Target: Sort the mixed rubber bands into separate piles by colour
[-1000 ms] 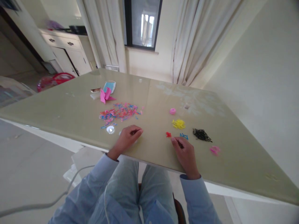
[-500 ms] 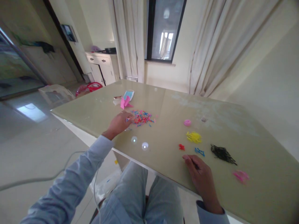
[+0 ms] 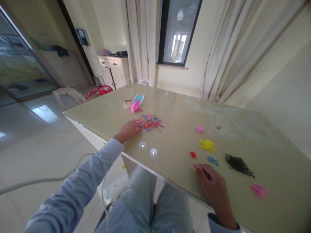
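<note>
My left hand [image 3: 128, 130] covered the multicoloured pile's [image 3: 152, 122] edge, grip unclear; my right hand [image 3: 214, 184] lay curled, any contents hidden.

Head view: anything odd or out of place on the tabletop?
Nothing looks clearly damaged. Mildly odd: the blue face mask just behind the pink folded piece, beyond the pile of small mixed-colour pieces, since it is nothing like them.
</note>
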The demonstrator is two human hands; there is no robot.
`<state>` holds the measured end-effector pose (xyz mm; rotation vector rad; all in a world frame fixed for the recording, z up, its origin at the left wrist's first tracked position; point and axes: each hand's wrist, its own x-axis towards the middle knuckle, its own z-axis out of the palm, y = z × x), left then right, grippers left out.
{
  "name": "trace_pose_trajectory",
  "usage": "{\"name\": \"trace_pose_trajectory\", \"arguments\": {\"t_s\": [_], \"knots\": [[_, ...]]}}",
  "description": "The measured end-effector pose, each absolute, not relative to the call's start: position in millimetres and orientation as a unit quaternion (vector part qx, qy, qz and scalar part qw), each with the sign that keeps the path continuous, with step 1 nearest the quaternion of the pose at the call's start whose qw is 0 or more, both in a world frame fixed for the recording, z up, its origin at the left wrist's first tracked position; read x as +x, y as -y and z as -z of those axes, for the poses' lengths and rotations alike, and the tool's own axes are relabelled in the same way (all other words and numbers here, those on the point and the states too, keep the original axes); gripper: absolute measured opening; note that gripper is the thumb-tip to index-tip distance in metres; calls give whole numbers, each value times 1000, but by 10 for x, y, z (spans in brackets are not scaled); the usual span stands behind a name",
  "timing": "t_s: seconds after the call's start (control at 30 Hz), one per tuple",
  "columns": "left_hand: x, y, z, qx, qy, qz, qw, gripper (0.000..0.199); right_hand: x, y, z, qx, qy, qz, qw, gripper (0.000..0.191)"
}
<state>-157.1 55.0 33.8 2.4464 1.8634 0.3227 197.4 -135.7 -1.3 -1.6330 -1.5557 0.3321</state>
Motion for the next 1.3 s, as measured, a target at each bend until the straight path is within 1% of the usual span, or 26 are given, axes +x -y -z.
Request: {"name": "trace_pose_trajectory", "arguments": {"t_s": [0.23, 0.4, 0.57, 0.83, 1.13, 1.3], "knots": [[-1472, -546, -343, 777, -623, -85, 2, 24, 1967, 1357, 6, -646, 626, -129, 417, 44], [-1473, -515, -322, 782, -617, -86, 1, 28, 1974, 1358, 18, -651, 624, -126, 412, 43], [-1473, -499, -319, 788, -609, -90, 5, 26, 1971, 1361, -3, -648, 629, -129, 410, 43], [-1445, -488, -353, 801, -595, -63, 9, 29, 1964, 1372, -4, -649, 629, -121, 410, 40], [-1445, -534, -230, 802, -594, -56, 1, 30, 1957, 1361, -15, -651, 631, -112, 406, 41], [-1468, -538, -238, 803, -594, -52, -3, 29, 1953, 1370, -26, -649, 628, -121, 412, 40]]}}
